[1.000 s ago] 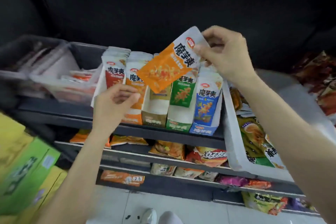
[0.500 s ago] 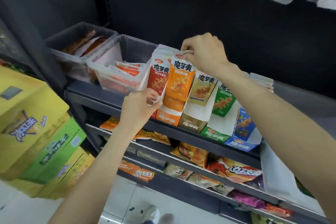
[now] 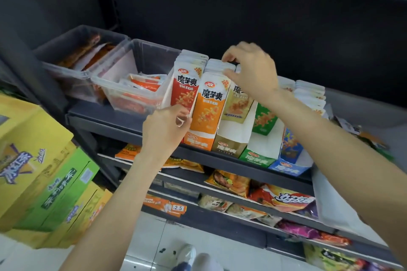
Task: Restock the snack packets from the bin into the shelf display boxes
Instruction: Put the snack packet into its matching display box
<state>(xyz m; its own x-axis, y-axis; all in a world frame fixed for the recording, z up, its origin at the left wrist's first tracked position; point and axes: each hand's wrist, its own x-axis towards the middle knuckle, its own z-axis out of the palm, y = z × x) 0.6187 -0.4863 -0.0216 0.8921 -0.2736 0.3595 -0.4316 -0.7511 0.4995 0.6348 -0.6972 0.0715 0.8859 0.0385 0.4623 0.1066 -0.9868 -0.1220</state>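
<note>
Soft, even light falls from overhead, bright on the snack packets (image 3: 209, 103) and both forearms, while the black back wall (image 3: 242, 6) swallows it. Shadows are faint. The wide lens bends the shelf (image 3: 132, 123) and stretches the yellow cartons (image 3: 26, 138) at the left edge, where detail smears. The right hand (image 3: 251, 70) looks slightly blurred.

Both bare arms reach up and forward, the left forearm rising from about 7 o'clock, the right one from 4 o'clock. The left hand (image 3: 164, 130) sits lower, back toward the onlooker, its fingers curled in and its thumb pointing toward 3 o'clock; what its grip closes on is hard to tell. The right hand (image 3: 251, 70) is higher, at 1 o'clock from the left, wrist bent down, thumb and fingertips drawn toward each other in a loose, half-open pinch.
</note>
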